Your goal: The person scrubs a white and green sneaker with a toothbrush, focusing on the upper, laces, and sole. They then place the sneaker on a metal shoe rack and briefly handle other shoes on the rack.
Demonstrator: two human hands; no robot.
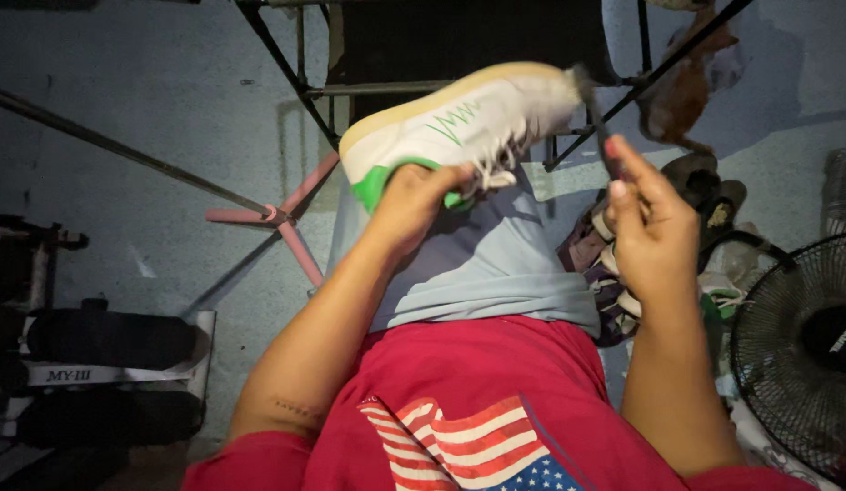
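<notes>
At the heel end, left hand (pixel 414 195) clamped around the green collar of a white sneaker (pixel 459 123), fingers curled over the rim and into the opening: a full, closed grip on the shoe. Held up off the lap, above the grey-blue shorts (pixel 477 264), nothing beneath for support. Beyond the grip, up and to the right, long axis running heel to toe, heel low by the wrist, toe raised toward the dark brush (pixel 594 105). Cream sole turned up and away, green zigzag side facing the camera, laces dangling just right of the grip.

Right hand (pixel 655 223) pinched narrow on the brush handle, bristle end touching or just beside the toe; cannot tell which.

Likely trouble: all weight hung from one end, so a hard push at the toe could lever the shoe round in the grip or pull it loose onto the floor. Loose laces could snag the bristles. Standing fan (pixel 795 355) close by the right elbow, easily knocked.
</notes>
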